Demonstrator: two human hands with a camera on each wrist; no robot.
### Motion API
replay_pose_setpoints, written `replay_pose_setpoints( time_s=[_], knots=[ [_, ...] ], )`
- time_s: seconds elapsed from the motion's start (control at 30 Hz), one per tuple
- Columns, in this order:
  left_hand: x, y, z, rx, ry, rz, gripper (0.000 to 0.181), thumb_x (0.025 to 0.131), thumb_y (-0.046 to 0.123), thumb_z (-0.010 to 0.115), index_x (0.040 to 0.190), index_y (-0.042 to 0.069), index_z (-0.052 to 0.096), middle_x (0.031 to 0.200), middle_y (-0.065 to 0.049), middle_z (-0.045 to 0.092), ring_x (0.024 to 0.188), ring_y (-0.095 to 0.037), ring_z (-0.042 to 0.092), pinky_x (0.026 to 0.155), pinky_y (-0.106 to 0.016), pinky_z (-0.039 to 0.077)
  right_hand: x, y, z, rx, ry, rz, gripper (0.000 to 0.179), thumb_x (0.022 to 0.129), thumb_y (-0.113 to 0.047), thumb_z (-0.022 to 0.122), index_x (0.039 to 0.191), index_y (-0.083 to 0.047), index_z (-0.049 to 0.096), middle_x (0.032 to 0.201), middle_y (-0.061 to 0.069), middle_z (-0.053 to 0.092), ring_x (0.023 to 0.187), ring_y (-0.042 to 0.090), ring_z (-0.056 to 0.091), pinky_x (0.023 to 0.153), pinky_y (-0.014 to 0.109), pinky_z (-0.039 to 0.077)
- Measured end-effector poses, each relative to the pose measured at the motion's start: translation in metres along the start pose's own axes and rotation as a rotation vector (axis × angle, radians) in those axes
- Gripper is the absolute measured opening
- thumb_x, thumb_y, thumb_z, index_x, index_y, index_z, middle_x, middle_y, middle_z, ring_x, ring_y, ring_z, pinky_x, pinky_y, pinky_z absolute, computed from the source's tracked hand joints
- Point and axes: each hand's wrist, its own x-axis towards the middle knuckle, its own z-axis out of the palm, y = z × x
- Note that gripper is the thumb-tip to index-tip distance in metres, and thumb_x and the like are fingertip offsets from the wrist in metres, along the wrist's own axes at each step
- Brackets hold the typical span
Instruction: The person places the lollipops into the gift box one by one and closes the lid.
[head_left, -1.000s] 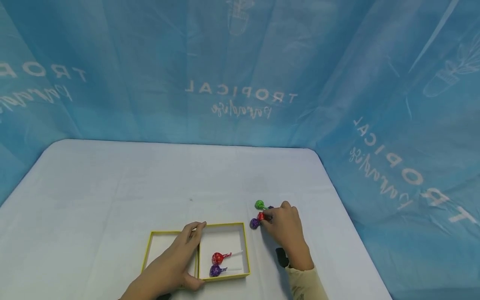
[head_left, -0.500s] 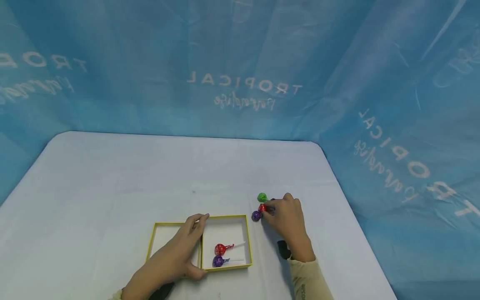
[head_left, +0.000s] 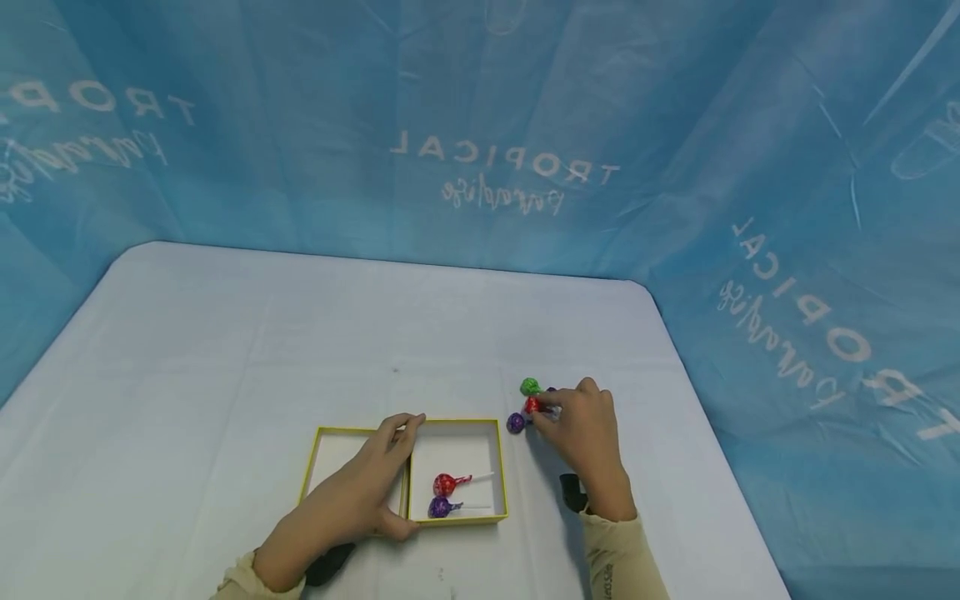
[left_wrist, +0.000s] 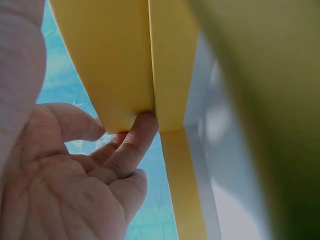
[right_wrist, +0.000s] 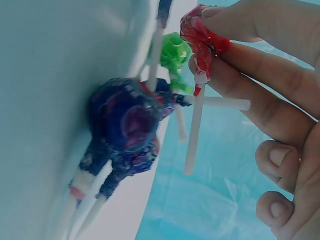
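Observation:
In the right wrist view my right hand point(right_wrist: 280, 95) pinches a red-wrapped lollipop point(right_wrist: 202, 47) by its head, between thumb and fingers. Its white stick points away from the fingertips. Right beside it are several purple lollipops point(right_wrist: 122, 117) and a green one point(right_wrist: 175, 52), on the white table. My left hand point(head_left: 363, 483) spans the middle of a yellow-edged, white-lined box, thumb at the near edge and fingers at the far edge. The right half of the box point(head_left: 457, 446) contains a red lollipop point(head_left: 445, 485) and a purple lollipop point(head_left: 440, 507), sticks to the right.
The left half of the box point(head_left: 330, 454) lies partly under my left forearm. A white cloth covers the table point(head_left: 300, 333), and blue printed curtains point(head_left: 420, 225) hang behind it and at the sides.
The head view has tilted, so the whole table sits higher in the picture. My right hand stays at the red lollipop, barely shifted relative to its neighbours. The left hand keeps its place on the box.

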Motion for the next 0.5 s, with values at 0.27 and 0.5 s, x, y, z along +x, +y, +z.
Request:
replay_pose_setpoints(
  time_s=[0.27,0.5],
  knots=[
    [0.0,-0.001,0.0,0.007,0.006,0.013,0.123,0.067,0.032,0.092,0.16,0.001,0.017,0.155,-0.019,0.025,0.136,-0.035,0.043,0.098,-0.049,0.049,-0.005,-0.01,-0.008,0.032,0.066,-0.022,0.026,0.071,-0.028,0.092,0.094,-0.017,0.084,0.079,0.0,0.076,0.068,0.015,0.037,0.066,0.034,0.025],
    [-0.001,-0.001,0.0,0.011,0.016,0.029,0.123,0.067,0.031,0.092,0.16,0.0,0.017,0.155,-0.02,0.025,0.136,-0.034,0.043,0.097,-0.048,0.049,-0.008,-0.023,-0.017,0.063,0.143,-0.1,0.027,0.069,-0.025,0.093,0.093,-0.018,0.084,0.085,-0.001,0.078,0.068,0.013,0.037,0.066,0.032,0.023]
  ],
)
